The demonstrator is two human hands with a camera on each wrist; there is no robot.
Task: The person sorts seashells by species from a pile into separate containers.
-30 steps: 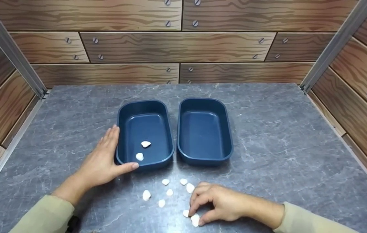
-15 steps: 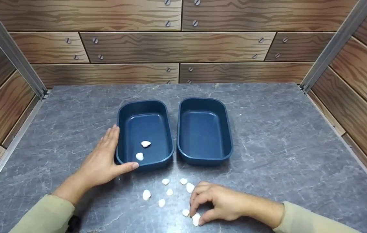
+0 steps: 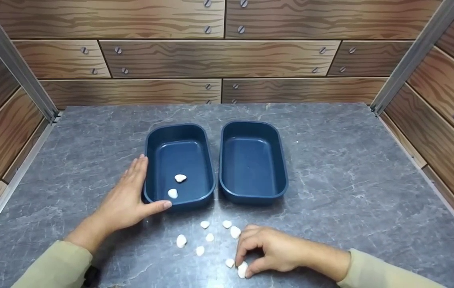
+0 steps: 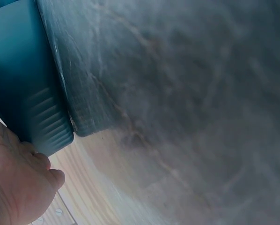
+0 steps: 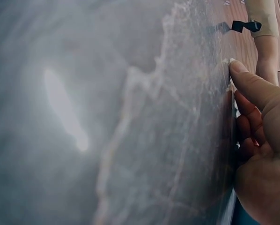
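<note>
In the head view my left hand [image 3: 125, 200] lies along the left blue bin [image 3: 181, 205], fingers straight against its outer left side and thumb at the near rim. Two small white pieces, shell-like in outline, rest in that bin. At the near edge of the view, my right hand [image 3: 271, 248] pinches a white shell [image 3: 243, 270] between thumb and fingertips, low over the table. Another small shell [image 3: 230, 263] lies just left of those fingertips. The right wrist view shows the thumb [image 5: 252, 84] extended, with the pinched shell mostly hidden.
A second blue bin [image 3: 253, 168] stands right of the first, with a narrow gap between them. Several more white shells [image 3: 200, 251] lie scattered on the grey marbled table [image 3: 351, 180] in front of the bins. Wood-patterned walls [image 3: 219, 58] enclose the back and sides.
The right fingertips have shifted very slightly right, and the shell between them moved a little with them, away from the small shell beside it. My left hand and the bins stay put.
</note>
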